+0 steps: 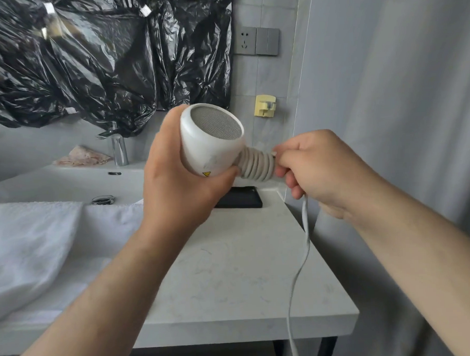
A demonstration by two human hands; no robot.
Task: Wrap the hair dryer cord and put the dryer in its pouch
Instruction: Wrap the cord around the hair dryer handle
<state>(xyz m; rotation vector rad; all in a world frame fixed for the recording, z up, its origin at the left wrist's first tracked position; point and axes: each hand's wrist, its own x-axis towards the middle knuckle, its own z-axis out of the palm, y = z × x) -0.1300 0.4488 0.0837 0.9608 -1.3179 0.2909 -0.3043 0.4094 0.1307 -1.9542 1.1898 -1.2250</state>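
Note:
A white hair dryer (210,149) with a grey mesh rear grille is held up above the counter. My left hand (175,177) grips its round body from the left. Several turns of the pale grey cord (257,166) are coiled round the handle. My right hand (316,172) holds the end of the handle and pinches the cord there. The loose length of the cord hangs from under my right hand, down past the counter's right edge. A flat black pouch-like item (245,200) lies on the counter behind my left hand, partly hidden.
A white marble counter (232,271) spreads below my hands, with a white towel (39,238) on the left. Behind are a sink (68,181), a chrome tap (119,150), a wall socket (245,41) and a yellow hook (264,105). A grey wall stands close on the right.

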